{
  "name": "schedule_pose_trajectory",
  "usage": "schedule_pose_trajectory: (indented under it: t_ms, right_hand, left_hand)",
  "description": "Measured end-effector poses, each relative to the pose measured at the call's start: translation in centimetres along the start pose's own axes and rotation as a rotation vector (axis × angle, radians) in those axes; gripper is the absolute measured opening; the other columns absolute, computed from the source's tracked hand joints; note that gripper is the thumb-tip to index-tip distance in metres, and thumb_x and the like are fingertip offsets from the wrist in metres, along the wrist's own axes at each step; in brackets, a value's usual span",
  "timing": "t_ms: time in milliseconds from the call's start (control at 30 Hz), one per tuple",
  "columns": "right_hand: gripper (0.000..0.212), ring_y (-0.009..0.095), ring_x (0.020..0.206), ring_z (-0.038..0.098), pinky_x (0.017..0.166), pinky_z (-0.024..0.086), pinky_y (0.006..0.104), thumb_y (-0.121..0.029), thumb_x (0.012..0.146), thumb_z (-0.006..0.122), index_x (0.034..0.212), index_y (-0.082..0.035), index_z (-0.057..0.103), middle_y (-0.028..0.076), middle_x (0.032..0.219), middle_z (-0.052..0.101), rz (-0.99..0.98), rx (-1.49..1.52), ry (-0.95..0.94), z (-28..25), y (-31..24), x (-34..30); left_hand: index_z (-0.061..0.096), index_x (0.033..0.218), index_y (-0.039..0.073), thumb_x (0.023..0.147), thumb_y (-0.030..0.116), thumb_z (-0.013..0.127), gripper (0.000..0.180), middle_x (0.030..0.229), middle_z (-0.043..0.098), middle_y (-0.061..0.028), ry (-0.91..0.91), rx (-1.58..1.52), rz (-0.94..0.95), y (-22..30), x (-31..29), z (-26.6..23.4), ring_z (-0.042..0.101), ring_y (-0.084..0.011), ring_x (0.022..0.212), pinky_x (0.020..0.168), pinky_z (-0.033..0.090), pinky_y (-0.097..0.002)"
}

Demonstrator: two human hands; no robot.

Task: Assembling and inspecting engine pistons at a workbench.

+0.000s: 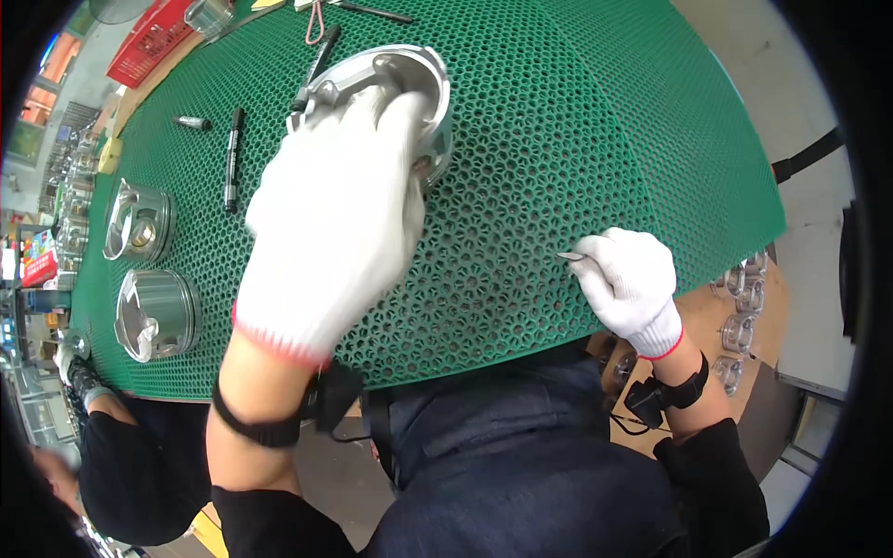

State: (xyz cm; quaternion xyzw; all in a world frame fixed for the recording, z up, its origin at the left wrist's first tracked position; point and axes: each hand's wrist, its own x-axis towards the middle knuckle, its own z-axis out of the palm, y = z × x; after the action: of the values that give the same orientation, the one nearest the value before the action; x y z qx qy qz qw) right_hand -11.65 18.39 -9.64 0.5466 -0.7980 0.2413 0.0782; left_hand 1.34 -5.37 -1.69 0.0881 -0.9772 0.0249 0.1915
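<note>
Green perforated mat (521,186) as the work surface. My left hand (335,200) has its fingers inside a metal piston (441,116) near the mat's far side; fingertips hidden, can't tell if they're clamped. My right hand (631,279) pinches a small pointed tool (569,256), well apart. Looks mid-job: 1 under hand, 2 more pistons (167,312) at left, can't tell which are finished.

Head: 1 worn fisheye, looking down
Green honeycomb-holed mat (521,177): faced from above
White knit-gloved left hand (330,219): close below
</note>
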Motion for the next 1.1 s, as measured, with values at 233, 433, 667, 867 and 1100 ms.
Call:
schedule_pose_trajectory:
  t_ms: [233,433,667,867,1100]
  right_hand:
    - [0.015,0.025,0.055,0.054,0.051,0.043,0.0377,-0.019,0.076,0.073,0.079,-0.011,0.061,0.006,0.061,0.049,-0.048,0.030,0.048,0.0,-0.1,-0.4]
    - [0.011,0.028,0.056,0.056,0.053,0.044,0.0388,-0.012,0.076,0.070,0.084,-0.009,0.063,0.008,0.066,0.056,-0.068,0.014,0.074,-0.3,0.2,-0.8]
    - [0.007,0.028,0.061,0.059,0.058,0.045,0.0355,-0.007,0.080,0.067,0.086,-0.005,0.064,0.010,0.069,0.059,-0.073,-0.036,0.056,0.5,-0.4,0.0]
    - [0.006,0.028,0.062,0.060,0.059,0.046,0.0362,-0.007,0.081,0.066,0.086,-0.004,0.064,0.010,0.071,0.060,-0.044,-0.035,0.059,0.5,-0.7,-0.2]
    - [0.006,0.028,0.061,0.060,0.058,0.046,0.0360,-0.007,0.081,0.066,0.086,-0.005,0.065,0.010,0.070,0.060,-0.055,-0.046,0.074,0.5,-0.7,-0.4]
  left_hand:
    - [0.058,0.115,0.005,0.079,0.018,0.070,0.041,0.078,0.066,-0.0152,-0.087,0.077,-0.394,-1.4,-4.3,0.2,0.066,-0.0341,0.070,0.065,0.053,-0.0429]
    - [0.065,0.106,0.000,0.083,-0.001,0.064,0.023,0.099,0.070,-0.0100,0.318,-0.996,-0.928,0.4,-14.8,-0.1,0.067,-0.0157,0.081,0.075,0.052,-0.0277]
    - [0.060,0.107,-0.002,0.083,-0.011,0.059,0.026,0.094,0.069,-0.0110,0.190,-0.733,-1.050,3.2,-19.6,-0.8,0.068,-0.0186,0.079,0.075,0.057,-0.0319]
    - [0.055,0.115,0.001,0.101,0.030,0.040,0.036,0.113,0.062,-0.0130,0.953,-2.692,-1.234,3.3,-23.7,1.9,0.063,-0.0269,0.103,0.089,0.056,-0.0415]
    - [0.055,0.117,0.003,0.100,0.026,0.044,0.030,0.114,0.061,-0.0124,1.047,-2.747,-1.398,4.3,-24.4,2.5,0.063,-0.0264,0.102,0.088,0.056,-0.0385]
